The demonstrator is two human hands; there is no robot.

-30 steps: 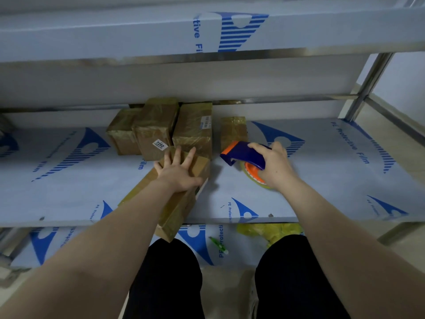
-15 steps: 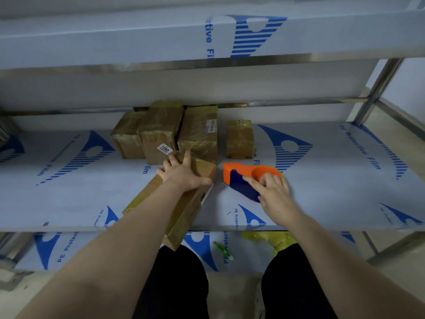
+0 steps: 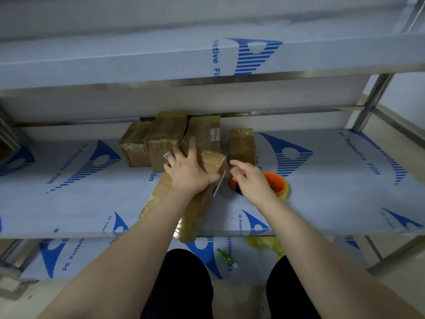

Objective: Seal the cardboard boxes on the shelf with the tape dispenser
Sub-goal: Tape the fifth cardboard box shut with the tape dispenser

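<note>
Two hands: your left hand [image 3: 188,173] lies flat on the long box [image 3: 195,206], fingers straight and spread. Your right hand [image 3: 250,180] sits just right of that box's far corner, index stretched toward it and the other fingers loosely bent. Cannot tell if they pinch anything.
Tape dispenser: orange, lying on the shelf [image 3: 80,192] just behind and right of your right fingers [image 3: 274,181]. It is partly hidden by that hand, and no finger wraps it.
Edges: long box runs diagonally; its near end overhangs the shelf's front edge, back along your left forearm. Its far end butts the back row under your left fingertips.
Open room: bare film-covered shelf well left of your left fingers, and right of your right fingers past the dispenser.
Overhead: upper shelf [image 3: 138,58] hangs above the fingers, low over the back boxes.
In the way: three taped boxes [image 3: 165,139] packed together just beyond your left fingertips. One single box [image 3: 242,143] stands apart, just beyond your right index.
Far right: steel post [image 3: 372,97], well clear of your right fingers.
Below wrists: lower shelf with a yellow item [image 3: 264,244] and a green item [image 3: 226,256].
</note>
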